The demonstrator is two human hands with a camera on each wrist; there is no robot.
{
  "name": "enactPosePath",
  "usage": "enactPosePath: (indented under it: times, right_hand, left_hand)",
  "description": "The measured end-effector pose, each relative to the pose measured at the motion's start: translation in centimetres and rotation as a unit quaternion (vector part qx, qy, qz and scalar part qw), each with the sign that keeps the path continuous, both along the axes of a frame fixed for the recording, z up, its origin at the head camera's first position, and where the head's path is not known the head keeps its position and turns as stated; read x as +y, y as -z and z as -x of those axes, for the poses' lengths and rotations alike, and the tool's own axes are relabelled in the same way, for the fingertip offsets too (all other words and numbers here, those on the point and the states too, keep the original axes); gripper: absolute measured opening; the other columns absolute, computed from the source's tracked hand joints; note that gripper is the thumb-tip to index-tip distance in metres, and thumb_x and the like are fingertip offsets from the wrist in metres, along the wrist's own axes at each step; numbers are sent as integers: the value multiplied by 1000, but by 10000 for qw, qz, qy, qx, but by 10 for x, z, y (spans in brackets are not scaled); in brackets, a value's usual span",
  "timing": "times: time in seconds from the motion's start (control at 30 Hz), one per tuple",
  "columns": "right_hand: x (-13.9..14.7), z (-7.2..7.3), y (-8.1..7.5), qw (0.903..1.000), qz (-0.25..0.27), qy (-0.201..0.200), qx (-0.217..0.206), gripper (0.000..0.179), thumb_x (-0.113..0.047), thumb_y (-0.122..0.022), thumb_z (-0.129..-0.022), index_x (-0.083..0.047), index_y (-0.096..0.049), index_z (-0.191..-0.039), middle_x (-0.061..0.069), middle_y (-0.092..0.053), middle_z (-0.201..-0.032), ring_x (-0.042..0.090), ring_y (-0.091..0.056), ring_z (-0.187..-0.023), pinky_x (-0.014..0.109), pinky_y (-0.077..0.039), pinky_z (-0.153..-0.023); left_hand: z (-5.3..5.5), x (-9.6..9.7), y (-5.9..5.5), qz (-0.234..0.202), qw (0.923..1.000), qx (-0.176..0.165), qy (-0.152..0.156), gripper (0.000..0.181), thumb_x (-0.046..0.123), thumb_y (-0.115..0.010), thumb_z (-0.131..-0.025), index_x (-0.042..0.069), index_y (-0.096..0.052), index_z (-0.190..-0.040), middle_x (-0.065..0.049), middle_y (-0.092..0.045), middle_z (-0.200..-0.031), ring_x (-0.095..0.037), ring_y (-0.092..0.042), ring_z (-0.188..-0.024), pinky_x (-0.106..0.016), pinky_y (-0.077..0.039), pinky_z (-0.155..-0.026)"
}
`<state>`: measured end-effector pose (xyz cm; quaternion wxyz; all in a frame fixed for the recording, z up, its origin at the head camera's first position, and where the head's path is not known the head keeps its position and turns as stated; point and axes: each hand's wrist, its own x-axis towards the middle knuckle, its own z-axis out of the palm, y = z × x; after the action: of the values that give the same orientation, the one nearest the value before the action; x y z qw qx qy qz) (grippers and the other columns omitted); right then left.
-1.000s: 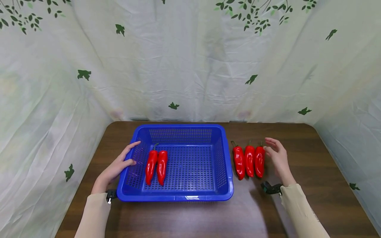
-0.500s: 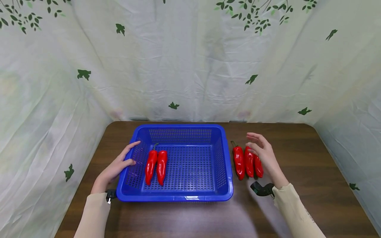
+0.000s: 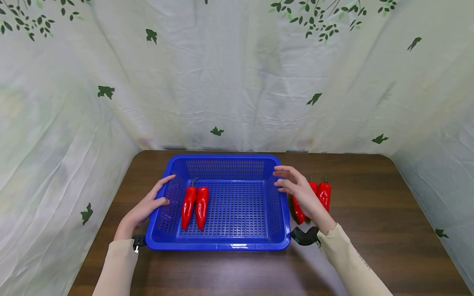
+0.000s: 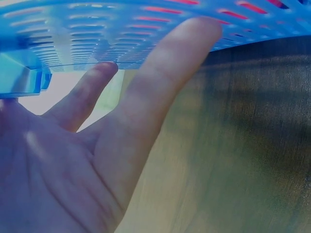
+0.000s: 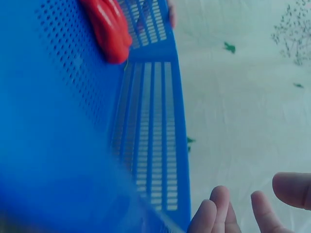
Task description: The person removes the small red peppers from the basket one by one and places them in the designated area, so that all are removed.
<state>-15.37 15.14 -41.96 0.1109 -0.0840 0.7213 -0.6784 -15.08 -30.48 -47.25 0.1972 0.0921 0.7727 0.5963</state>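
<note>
A blue plastic basket with perforated walls sits on the table. Inside it, toward the left, lie two red peppers side by side. My left hand grips the basket's left side, its thumb and a finger over the rim; in the left wrist view, other fingers lie against the outer wall. My right hand is over the basket's right rim, fingers loosely bent and holding nothing; whether it touches the rim I cannot tell. Beneath and beside it are three more red peppers on the table, partly hidden by the hand.
The brown wooden table extends to the right and in front of the basket. A pale curtain with green leaf prints hangs behind the table and along both sides.
My right hand has moved left, from beside the rightmost pepper, over the peppers, to the basket's right rim. The left hand, basket and peppers have stayed put.
</note>
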Motion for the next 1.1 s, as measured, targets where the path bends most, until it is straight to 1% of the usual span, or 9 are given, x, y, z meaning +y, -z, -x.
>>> enactPosePath:
  times: [0.3, 0.43, 0.6, 0.7, 0.8, 0.93, 1.0, 1.07, 1.1]
  right_hand:
    - [-32, 4, -6, 9994, 156, -297, 32, 40, -7, -51, -96, -1, -46, -135, 20, -53, -128, 26, -60, -101, 47, -46, -92]
    - [-45, 9, -6, 9986, 249, -456, 2, 40, -7, -51, -95, -1, -46, -135, 21, -55, -125, 25, -60, -99, 49, -46, -91]
    - [-62, 14, -2, 9980, 302, -554, -12, 41, -7, -50, -95, 2, -44, -135, 21, -57, -122, 24, -60, -98, 48, -46, -90]
    - [-71, 15, 2, 9979, 315, -569, -75, 42, -6, -50, -94, 1, -45, -135, 20, -58, -120, 27, -60, -99, 47, -47, -89]
    - [-79, 16, 5, 9977, 307, -580, -152, 42, -5, -50, -94, -1, -46, -135, 19, -59, -119, 32, -59, -100, 51, -46, -89]
    - [-91, 16, 9, 9977, 262, -606, -172, 42, -4, -50, -93, -2, -46, -135, 18, -60, -117, 28, -61, -97, 52, -46, -89]
    - [-97, 17, 10, 9977, 219, -606, -193, 42, -3, -50, -93, -2, -47, -134, 18, -61, -116, 24, -61, -95, 49, -48, -87]
    - [-104, 18, 12, 9978, 187, -581, -256, 41, -3, -50, -93, -3, -48, -134, 17, -61, -116, 27, -61, -96, 47, -48, -86]
    - [-107, 18, 13, 9978, 185, -575, -281, 41, -3, -50, -93, -3, -48, -134, 17, -61, -116, 30, -61, -97, 49, -47, -87]
  left_hand:
    - [1, 1, 1, -18, 10000, -10, -21, 68, 7, -45, -95, 27, -15, -153, -23, -6, -152, -53, -31, -124, -53, -49, -84]
    - [0, 0, 1, -44, 10000, -26, -37, 68, 6, -44, -95, 27, -15, -153, -23, -5, -153, -53, -31, -124, -53, -49, -85]
    - [-1, 0, 0, -47, 10000, -33, -55, 68, 5, -44, -95, 27, -15, -153, -23, -4, -153, -53, -30, -124, -54, -49, -84]
    - [-2, 0, 0, -65, 10000, -55, -51, 68, 6, -45, -96, 27, -14, -153, -23, -3, -153, -55, -29, -125, -55, -49, -84]
    - [-2, 0, 0, -87, 9999, -91, -57, 68, 7, -45, -96, 27, -14, -153, -23, -2, -154, -56, -28, -126, -56, -49, -83]
    - [-2, 0, 0, -113, 9999, -100, -52, 68, 6, -45, -96, 26, -14, -153, -23, -2, -153, -56, -28, -126, -55, -49, -83]
    - [-2, 0, 0, -117, 9999, -93, -44, 68, 6, -44, -96, 26, -14, -153, -23, -3, -153, -55, -29, -125, -54, -50, -83]
    - [-1, 0, 0, -132, 9999, -89, -39, 68, 5, -44, -96, 26, -15, -153, -23, -4, -153, -54, -30, -124, -53, -50, -83]
    - [-1, 0, 0, -134, 9999, -84, -37, 68, 5, -44, -95, 26, -15, -153, -23, -4, -153, -54, -30, -124, -52, -50, -83]
